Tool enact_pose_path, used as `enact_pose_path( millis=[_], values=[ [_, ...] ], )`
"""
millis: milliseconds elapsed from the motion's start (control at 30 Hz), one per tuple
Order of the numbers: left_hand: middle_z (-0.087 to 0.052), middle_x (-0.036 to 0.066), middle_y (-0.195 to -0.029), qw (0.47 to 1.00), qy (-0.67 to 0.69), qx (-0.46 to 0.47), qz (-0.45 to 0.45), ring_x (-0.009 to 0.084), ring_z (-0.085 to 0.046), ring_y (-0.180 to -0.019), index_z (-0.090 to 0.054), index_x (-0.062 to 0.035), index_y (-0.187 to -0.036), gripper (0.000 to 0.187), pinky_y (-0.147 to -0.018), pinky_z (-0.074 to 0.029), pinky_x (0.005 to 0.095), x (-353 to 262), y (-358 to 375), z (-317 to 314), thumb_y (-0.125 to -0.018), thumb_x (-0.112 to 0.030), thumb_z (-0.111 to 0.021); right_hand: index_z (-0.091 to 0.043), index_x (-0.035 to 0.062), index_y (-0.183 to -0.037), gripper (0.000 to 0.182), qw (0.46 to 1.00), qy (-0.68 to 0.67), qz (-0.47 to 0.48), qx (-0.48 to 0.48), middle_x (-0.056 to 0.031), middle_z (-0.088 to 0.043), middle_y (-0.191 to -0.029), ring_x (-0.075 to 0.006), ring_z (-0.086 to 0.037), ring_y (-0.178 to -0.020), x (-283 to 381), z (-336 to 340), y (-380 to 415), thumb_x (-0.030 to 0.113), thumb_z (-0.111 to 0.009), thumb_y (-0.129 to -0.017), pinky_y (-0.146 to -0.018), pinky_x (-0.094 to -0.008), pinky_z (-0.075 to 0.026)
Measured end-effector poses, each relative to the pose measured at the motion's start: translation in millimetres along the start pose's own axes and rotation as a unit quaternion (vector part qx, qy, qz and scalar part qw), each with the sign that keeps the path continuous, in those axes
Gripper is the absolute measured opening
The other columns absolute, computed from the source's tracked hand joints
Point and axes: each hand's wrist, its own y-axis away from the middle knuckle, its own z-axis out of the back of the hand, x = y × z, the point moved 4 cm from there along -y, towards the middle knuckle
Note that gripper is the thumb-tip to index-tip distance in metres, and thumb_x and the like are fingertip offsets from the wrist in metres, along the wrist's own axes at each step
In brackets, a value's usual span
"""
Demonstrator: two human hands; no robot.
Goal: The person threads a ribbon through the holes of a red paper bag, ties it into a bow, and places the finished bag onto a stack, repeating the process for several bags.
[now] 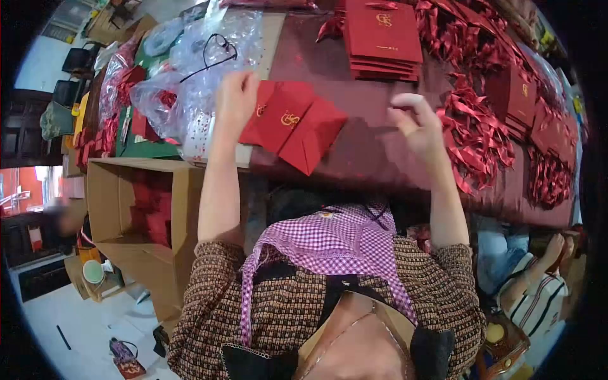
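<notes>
Red paper bags with gold lettering (pixel 290 119) lie overlapping at odd angles on the dark red table cover. My left hand (pixel 237 98) is closed beside their upper left edge, its fingertips pressed together; what they hold, if anything, is too small to make out. To the right of these bags, my right hand (pixel 417 120) hovers over the cover, fingers curved and a gap between thumb and forefinger, with nothing visible in it. A heap of red ribbons (pixel 475 136) lies just right of that hand.
Stacked red bags (pixel 383 38) stand at the table's far side, with more bags (pixel 520 95) at the right. Clear plastic wrapping (pixel 190 57) and black-framed glasses (pixel 218 60) lie left. An open cardboard box (pixel 183 209) holds red items below. Another person's arm (pixel 538 269) shows lower right.
</notes>
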Motion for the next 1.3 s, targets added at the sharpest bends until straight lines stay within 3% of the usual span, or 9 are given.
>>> enact_pose_path(
  millis=[33,133,233,300,567,667,767,1033,1300],
  values=[
    [-0.063,0.024,-0.085,0.999,-0.003,-0.037,0.001,0.0355,-0.062,-0.08,-0.066,0.0023,-0.085,0.025,-0.068,-0.047,0.0411,-3.0,17.0,-0.4,-0.085,-0.022,-0.06,-0.059,0.0024,-0.104,0.017,0.99,-0.101,-0.1,0.013,-0.0049,-0.064,-0.093,-0.0128,-0.06,-0.088,14.8,-17.2,1.5,0.004,-0.062,-0.087,-0.077,-0.0261,-0.048],
    [-0.064,0.02,-0.083,1.0,0.0,0.022,0.018,0.0363,-0.061,-0.079,-0.067,0.0023,-0.085,0.026,-0.071,-0.048,0.0415,-0.3,38.4,-17.7,-0.081,-0.024,-0.067,-0.061,0.0015,-0.099,0.015,0.996,0.016,0.055,0.071,-0.0128,-0.065,-0.093,-0.0213,-0.064,-0.087,11.0,-50.4,-7.7,0.005,-0.063,-0.084,-0.077,-0.0306,-0.049],
    [-0.06,0.018,-0.091,1.0,-0.021,0.02,0.0,0.0341,-0.056,-0.09,-0.066,0.0002,-0.092,0.03,-0.08,-0.045,0.0413,1.2,47.9,-32.9,-0.076,-0.024,-0.073,-0.06,0.002,-0.096,0.014,0.987,0.013,0.11,0.12,-0.0145,-0.063,-0.092,-0.0282,-0.063,-0.089,20.6,-79.9,-9.2,0.005,-0.063,-0.083,-0.077,-0.0342,-0.049],
    [-0.06,0.017,-0.09,0.999,-0.041,0.01,-0.015,0.0342,-0.056,-0.089,-0.066,0.0001,-0.092,0.029,-0.081,-0.044,0.0419,-8.7,48.7,-32.2,-0.075,-0.022,-0.074,-0.06,-0.0001,-0.094,0.012,0.984,0.035,0.113,0.136,-0.0124,-0.064,-0.092,-0.0218,-0.063,-0.089,18.1,-95.5,-6.5,0.002,-0.063,-0.083,-0.078,-0.0306,-0.049],
    [-0.06,0.015,-0.084,0.996,-0.077,-0.024,-0.047,0.032,-0.056,-0.082,-0.063,0.0003,-0.088,0.025,-0.076,-0.045,0.0415,-32.7,48.2,-25.0,-0.073,-0.016,-0.074,-0.06,0.0008,-0.097,0.013,0.991,0.024,0.05,0.122,-0.0136,-0.063,-0.093,-0.0256,-0.063,-0.087,1.3,-109.3,6.2,0.005,-0.062,-0.085,-0.076,-0.0335,-0.048],
    [-0.059,0.005,-0.071,0.99,0.088,0.058,0.092,0.0128,-0.053,-0.064,-0.062,0.0027,-0.093,0.021,-0.06,-0.046,0.0283,-32.3,49.4,-23.1,-0.077,-0.008,-0.07,-0.059,0.0011,-0.097,0.013,0.992,0.016,0.06,0.107,-0.0137,-0.063,-0.094,-0.0262,-0.062,-0.088,-0.5,-105.6,6.0,0.006,-0.061,-0.085,-0.077,-0.034,-0.048],
    [-0.058,0.0,-0.075,0.957,0.24,0.071,0.147,0.0063,-0.05,-0.067,-0.062,0.0048,-0.099,0.025,-0.06,-0.044,0.0228,-33.3,54.6,-24.4,-0.078,-0.007,-0.07,-0.059,0.0013,-0.096,0.012,0.994,0.006,0.066,0.089,-0.0138,-0.063,-0.093,-0.027,-0.062,-0.089,3.2,-102.0,5.2,0.005,-0.061,-0.085,-0.077,-0.0342,-0.048],
    [-0.06,-0.001,-0.081,0.933,0.317,0.078,0.154,0.0043,-0.051,-0.071,-0.061,0.0046,-0.105,0.025,-0.064,-0.044,0.019,-47.3,67.7,-19.3,-0.081,-0.001,-0.067,-0.055,0.0008,-0.092,0.011,0.977,0.068,0.2,0.019,-0.0147,-0.058,-0.086,-0.0331,-0.058,-0.083,37.6,-95.2,-1.3,0.003,-0.061,-0.083,-0.073,-0.0391,-0.047],
    [-0.059,-0.001,-0.077,0.948,0.294,0.046,0.113,0.0045,-0.05,-0.067,-0.062,0.0045,-0.101,0.021,-0.06,-0.044,0.0208,-74.0,78.3,-10.1,-0.082,-0.003,-0.067,-0.052,0.0002,-0.088,0.011,0.971,0.082,0.223,0.01,-0.0152,-0.058,-0.085,-0.0341,-0.058,-0.082,51.5,-99.6,-7.1,0.004,-0.061,-0.083,-0.072,-0.0406,-0.047]
  ],
)
